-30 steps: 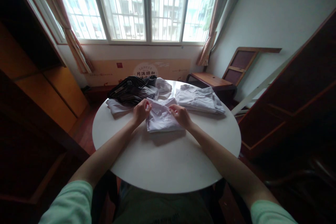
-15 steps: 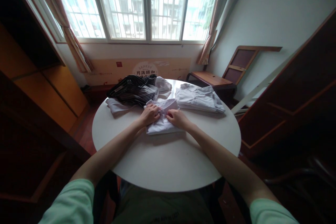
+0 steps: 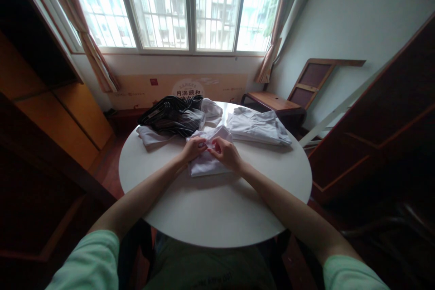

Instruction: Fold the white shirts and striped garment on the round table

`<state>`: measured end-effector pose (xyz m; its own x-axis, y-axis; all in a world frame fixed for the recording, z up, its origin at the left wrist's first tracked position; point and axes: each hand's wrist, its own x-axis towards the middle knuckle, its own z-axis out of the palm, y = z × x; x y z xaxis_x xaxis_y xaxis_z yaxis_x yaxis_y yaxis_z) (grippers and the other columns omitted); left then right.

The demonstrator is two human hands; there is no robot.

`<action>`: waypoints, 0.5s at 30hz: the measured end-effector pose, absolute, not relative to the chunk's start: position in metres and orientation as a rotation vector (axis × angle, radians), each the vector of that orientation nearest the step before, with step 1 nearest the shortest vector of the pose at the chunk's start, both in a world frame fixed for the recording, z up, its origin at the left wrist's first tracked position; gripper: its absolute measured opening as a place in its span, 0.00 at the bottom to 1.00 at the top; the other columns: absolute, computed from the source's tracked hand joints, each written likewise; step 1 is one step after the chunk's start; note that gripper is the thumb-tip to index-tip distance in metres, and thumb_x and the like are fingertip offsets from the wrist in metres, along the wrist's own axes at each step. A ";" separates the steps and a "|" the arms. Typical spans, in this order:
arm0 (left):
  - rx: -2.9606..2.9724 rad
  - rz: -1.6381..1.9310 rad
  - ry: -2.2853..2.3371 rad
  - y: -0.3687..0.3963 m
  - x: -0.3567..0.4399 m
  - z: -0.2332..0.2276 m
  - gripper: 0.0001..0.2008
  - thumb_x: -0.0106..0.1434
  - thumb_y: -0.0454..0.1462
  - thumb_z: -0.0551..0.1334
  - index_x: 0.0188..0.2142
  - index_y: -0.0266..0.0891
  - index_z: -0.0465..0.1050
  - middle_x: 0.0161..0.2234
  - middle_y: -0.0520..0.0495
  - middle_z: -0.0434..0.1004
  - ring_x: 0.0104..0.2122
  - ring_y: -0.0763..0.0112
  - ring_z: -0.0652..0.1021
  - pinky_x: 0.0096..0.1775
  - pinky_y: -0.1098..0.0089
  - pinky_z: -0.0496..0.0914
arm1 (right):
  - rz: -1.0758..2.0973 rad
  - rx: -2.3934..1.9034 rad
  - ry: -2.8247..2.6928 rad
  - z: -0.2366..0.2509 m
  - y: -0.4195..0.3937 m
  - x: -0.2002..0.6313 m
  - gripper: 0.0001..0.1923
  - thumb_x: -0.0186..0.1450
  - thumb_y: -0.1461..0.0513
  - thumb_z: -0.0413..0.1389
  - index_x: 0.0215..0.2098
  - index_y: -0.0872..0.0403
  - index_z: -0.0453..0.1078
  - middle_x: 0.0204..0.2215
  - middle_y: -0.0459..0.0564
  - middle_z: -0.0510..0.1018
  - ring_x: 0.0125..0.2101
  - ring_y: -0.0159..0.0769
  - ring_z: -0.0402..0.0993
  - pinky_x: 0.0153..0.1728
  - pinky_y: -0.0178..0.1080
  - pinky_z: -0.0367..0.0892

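Note:
A folded white shirt (image 3: 205,166) lies on the round white table (image 3: 210,213), its collar toward the window. Both hands are at its front, just below the collar. My left hand (image 3: 194,148) is closed, pinching the shirt's cloth at the left of the front. Close beside it, my right hand (image 3: 226,153) has thumb and fingers bent together on the cloth near the middle. The fingertips nearly meet, and they hide the part of the front between them.
A dark striped garment (image 3: 173,113) lies heaped over pale clothes at the table's back left. Folded white shirts (image 3: 256,127) are stacked at the back right. Beyond stand a wooden chair (image 3: 277,101) and a printed box panel (image 3: 163,86) under the window.
My right hand has moved left and slightly up across the shirt front, close to my left hand. The left hand stays nearly in place, its fingers now more pinched.

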<state>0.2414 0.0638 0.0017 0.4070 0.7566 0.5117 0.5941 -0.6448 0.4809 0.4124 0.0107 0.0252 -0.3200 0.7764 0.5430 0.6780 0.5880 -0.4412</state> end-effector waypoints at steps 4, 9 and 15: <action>2.581 1.018 1.127 0.062 0.243 0.000 0.11 0.57 0.35 0.58 0.19 0.37 0.68 0.21 0.50 0.68 0.28 0.71 0.67 0.34 0.70 0.62 | 0.127 -1.237 -2.098 0.021 0.011 0.409 0.06 0.55 0.65 0.53 0.33 0.54 0.64 0.25 0.45 0.71 0.25 0.31 0.65 0.27 0.32 0.56; 2.633 1.092 0.993 0.056 0.246 0.000 0.08 0.59 0.34 0.56 0.30 0.39 0.74 0.34 0.47 0.76 0.35 0.69 0.71 0.41 0.68 0.64 | 0.067 -1.269 -2.079 0.018 0.013 0.409 0.06 0.55 0.66 0.51 0.32 0.53 0.64 0.28 0.47 0.72 0.28 0.33 0.66 0.29 0.33 0.58; 2.607 1.057 0.983 0.056 0.248 0.000 0.10 0.60 0.33 0.53 0.30 0.37 0.73 0.29 0.46 0.75 0.33 0.69 0.71 0.38 0.68 0.65 | 0.007 -1.199 -2.056 0.017 0.015 0.410 0.06 0.57 0.67 0.51 0.33 0.54 0.66 0.34 0.50 0.69 0.32 0.35 0.66 0.31 0.34 0.60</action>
<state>0.2477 0.0559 0.0001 0.5336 0.6308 0.5634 0.5165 -0.7705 0.3734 0.4099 0.0148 0.0168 -0.2865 0.7519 0.5937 0.7480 0.5628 -0.3518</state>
